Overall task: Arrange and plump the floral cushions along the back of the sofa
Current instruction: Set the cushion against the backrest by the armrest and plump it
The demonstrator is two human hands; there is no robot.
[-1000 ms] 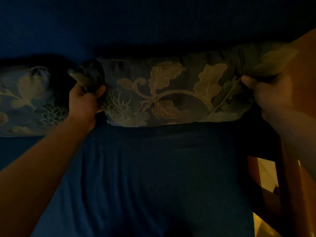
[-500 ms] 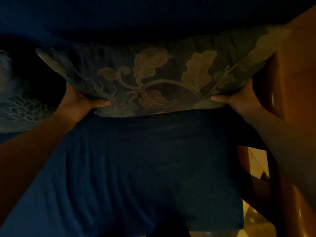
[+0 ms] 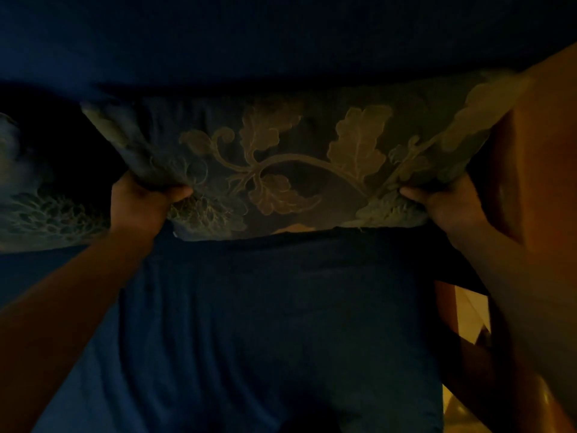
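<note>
Two hands are gripping one floral cushion by its lower corners at the back of the sofa.

The left hand (image 3: pixel 142 203) and right hand (image 3: pixel 443 203) are each pinching a bottom corner of the cushion (image 3: pixel 281 157), fingers curled tight into the fabric, probably to shake the filling and seat it squarely. The cushion is standing along the dark blue sofa back (image 3: pixel 281 42), its lower edge at the rear of the seat (image 3: pixel 265 323), its right end beside the wooden armrest (image 3: pixel 543 151). A second cushion (image 3: pixel 40 210) is lying to the left, partly out of view. Counted: two cushions, two hands, both occupied.
</note>
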